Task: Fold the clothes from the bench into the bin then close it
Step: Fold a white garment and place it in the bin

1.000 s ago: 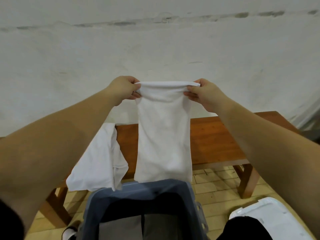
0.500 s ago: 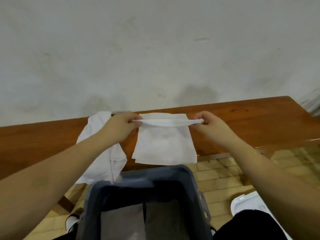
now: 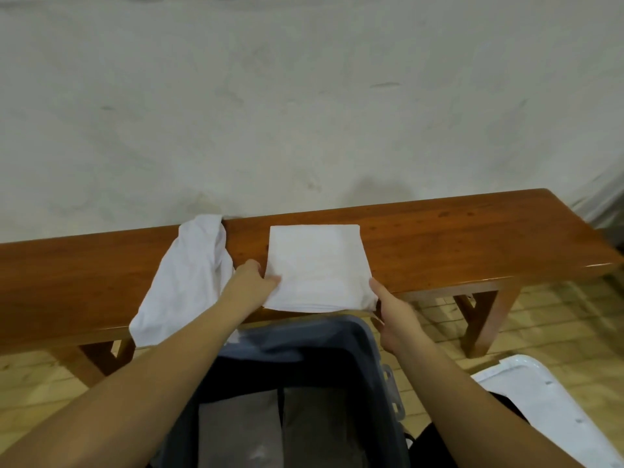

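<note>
Bin (image 3: 366,336): nearest, at 6 o'clock, a grey plastic tub standing open on the floor; two folded grey pieces lie side by side in its bottom.
Lid (image 3: 553,407): white, lying on the floor at 4 o'clock, just beside the bin and well apart from its rim.
Floor (image 3: 439,332): pale yellow tile, showing under and in front of the table.
Left hand (image 3: 251,282): at 10 o'clock from the bin, its grip clamped on the left edge of the folded cloth, thumb on top and fingers underneath.
Right hand (image 3: 393,315): at 1 o'clock from the bin, at the near right corner of the folded cloth; thumb up along the cloth's right edge, fingers tucked under the corner, so its grip is clamped on the cloth too.
Folded cloth (image 3: 317,268): white, a neat layered rectangle lying flat on the table's near edge, its near side just overhanging toward the bin.
Loose cloth (image 3: 184,278): white, crumpled, at 9 o'clock from the folded cloth, draped across the table and hanging over the near edge.
Table (image 3: 472,244): reddish-brown wood, long, running left to right.
Wall (image 3: 304,113): farthest, at 12 o'clock, off-white and stained, right behind the table.
</note>
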The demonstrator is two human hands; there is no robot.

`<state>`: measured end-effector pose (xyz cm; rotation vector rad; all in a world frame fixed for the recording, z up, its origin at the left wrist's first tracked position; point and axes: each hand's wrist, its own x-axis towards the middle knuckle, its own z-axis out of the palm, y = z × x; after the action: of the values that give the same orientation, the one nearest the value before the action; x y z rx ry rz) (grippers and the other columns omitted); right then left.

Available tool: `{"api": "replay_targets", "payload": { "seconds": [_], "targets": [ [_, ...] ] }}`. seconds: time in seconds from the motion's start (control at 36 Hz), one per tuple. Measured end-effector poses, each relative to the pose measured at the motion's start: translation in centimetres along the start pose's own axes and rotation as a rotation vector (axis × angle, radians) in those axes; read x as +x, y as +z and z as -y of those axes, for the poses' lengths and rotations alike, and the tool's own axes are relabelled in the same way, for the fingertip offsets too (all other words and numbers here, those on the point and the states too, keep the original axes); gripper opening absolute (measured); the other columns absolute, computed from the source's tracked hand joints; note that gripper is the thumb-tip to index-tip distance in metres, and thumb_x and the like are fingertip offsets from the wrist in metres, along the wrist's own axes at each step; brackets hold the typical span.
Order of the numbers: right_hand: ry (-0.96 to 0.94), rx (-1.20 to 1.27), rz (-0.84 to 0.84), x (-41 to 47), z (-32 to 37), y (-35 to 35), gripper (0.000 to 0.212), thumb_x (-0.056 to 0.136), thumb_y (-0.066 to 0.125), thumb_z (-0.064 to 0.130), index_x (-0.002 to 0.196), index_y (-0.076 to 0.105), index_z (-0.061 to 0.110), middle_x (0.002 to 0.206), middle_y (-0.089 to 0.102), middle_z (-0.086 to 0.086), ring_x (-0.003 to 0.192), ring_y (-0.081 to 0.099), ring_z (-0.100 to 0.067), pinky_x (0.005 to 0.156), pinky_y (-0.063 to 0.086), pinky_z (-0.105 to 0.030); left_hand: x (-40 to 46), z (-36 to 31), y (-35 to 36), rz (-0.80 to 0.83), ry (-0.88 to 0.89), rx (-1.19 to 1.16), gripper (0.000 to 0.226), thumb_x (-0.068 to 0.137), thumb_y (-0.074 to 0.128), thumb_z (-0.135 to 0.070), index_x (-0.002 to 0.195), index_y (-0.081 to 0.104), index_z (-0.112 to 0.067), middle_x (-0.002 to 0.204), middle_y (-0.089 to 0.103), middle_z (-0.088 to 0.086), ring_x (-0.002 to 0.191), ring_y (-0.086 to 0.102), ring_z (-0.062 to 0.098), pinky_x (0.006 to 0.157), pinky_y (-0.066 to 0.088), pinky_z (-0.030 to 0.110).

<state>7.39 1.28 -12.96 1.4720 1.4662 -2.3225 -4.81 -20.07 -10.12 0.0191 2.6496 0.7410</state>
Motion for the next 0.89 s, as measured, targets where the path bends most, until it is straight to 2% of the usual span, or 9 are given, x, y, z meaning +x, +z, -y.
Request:
{"api": "replay_targets", "payload": {
  "seconds": [0.11,0.28,0.33,0.42,0.47,0.53,0.61,0.67,0.89],
  "targets": [
    [0.086,0.157,0.073,0.7,-0.4,0.8,0.054,0.073,0.084,0.038,0.115,0.062,0.012,0.111,0.070,-0.009,0.100,0.069,-0.032,0.091,0.056,-0.051,-0.3,-1.8,0.2,0.034,-0.111,-0.088,0.062,0.095,0.060,-0.039,0.142,0.039,-0.006,0.133,0.052,0.012,0.102,0.054,0.023,0.077,0.043,0.028],
    [0.105,0.194,0.059,-0.3,-0.1,1.2,0.036,0.084,0.078,0.018,0.115,0.063,0.006,0.110,0.070,-0.011,0.095,0.069,-0.027,0.076,0.060,-0.033,-1.0,-2.5,0.4,0.138,-0.243,-0.359,0.070,0.091,0.069,-0.031,0.144,0.037,0.001,0.143,0.047,0.015,0.126,0.050,0.033,0.100,0.045,0.035],
    [0.120,0.156,0.100,-0.8,0.3,0.8,0.033,0.087,0.075,0.015,0.116,0.063,0.005,0.098,0.069,-0.008,0.082,0.066,-0.021,0.062,0.053,-0.028,-1.5,-2.2,0.2,0.190,-0.291,-0.527,0.064,0.089,0.073,-0.021,0.141,0.041,0.000,0.142,0.048,0.012,0.125,0.049,0.031,0.100,0.045,0.037],
    [0.144,0.107,0.205,-1.9,0.5,-0.9,0.027,0.092,0.068,0.013,0.116,0.062,0.004,0.069,0.066,-0.006,0.065,0.057,-0.017,0.060,0.046,-0.024,-2.4,-1.1,-0.2,0.254,-0.307,-0.686,0.056,0.084,0.075,-0.013,0.133,0.050,-0.002,0.132,0.057,0.011,0.117,0.054,0.029,0.097,0.047,0.035],
    [0.150,0.031,0.273,-2.4,0.4,-2.1,0.032,0.092,0.067,0.014,0.121,0.060,0.002,0.084,0.070,-0.010,0.073,0.061,-0.019,0.066,0.048,-0.025,-3.4,-0.5,-0.4,0.277,-0.285,-0.773,0.051,0.083,0.074,-0.012,0.130,0.053,-0.004,0.124,0.062,0.010,0.112,0.058,0.029,0.101,0.048,0.039],
    [0.128,-0.057,0.320,-3.1,0.3,-3.1,0.034,0.092,0.066,0.014,0.124,0.060,0.005,0.103,0.071,-0.011,0.087,0.065,-0.022,0.069,0.051,-0.026,-4.8,0.2,-0.5,0.320,-0.265,-0.874,0.046,0.083,0.074,-0.010,0.126,0.056,-0.009,0.118,0.067,0.010,0.108,0.063,0.030,0.096,0.053,0.043],
    [0.086,-0.152,0.386,-4.3,-0.3,-3.8,0.032,0.091,0.063,0.013,0.123,0.060,0.007,0.108,0.072,-0.009,0.099,0.065,-0.024,0.081,0.054,-0.032,-7.6,1.6,-0.3,0.368,-0.261,-1.019,0.034,0.085,0.071,-0.005,0.117,0.060,-0.010,0.111,0.071,0.010,0.103,0.067,0.029,0.083,0.058,0.041],
    [0.111,-0.141,0.415,-5.1,-1.0,-4.2,0.031,0.089,0.064,0.011,0.120,0.060,0.009,0.113,0.070,-0.011,0.106,0.066,-0.027,0.091,0.055,-0.038,-9.5,2.9,-0.1,0.411,-0.265,-1.064,0.030,0.087,0.070,-0.005,0.116,0.062,-0.011,0.111,0.072,0.010,0.106,0.067,0.030,0.085,0.057,0.044],
    [0.219,-0.262,0.447,-7.2,-5.0,-4.5,0.032,0.086,0.068,0.011,0.117,0.063,0.005,0.107,0.074,-0.013,0.087,0.072,-0.023,0.067,0.061,-0.033,-13.7,9.0,0.3,0.408,-0.384,-1.089,0.018,0.092,0.063,-0.008,0.110,0.062,-0.004,0.086,0.076,0.011,0.068,0.074,0.023,0.055,0.060,0.029]
  ]
}}
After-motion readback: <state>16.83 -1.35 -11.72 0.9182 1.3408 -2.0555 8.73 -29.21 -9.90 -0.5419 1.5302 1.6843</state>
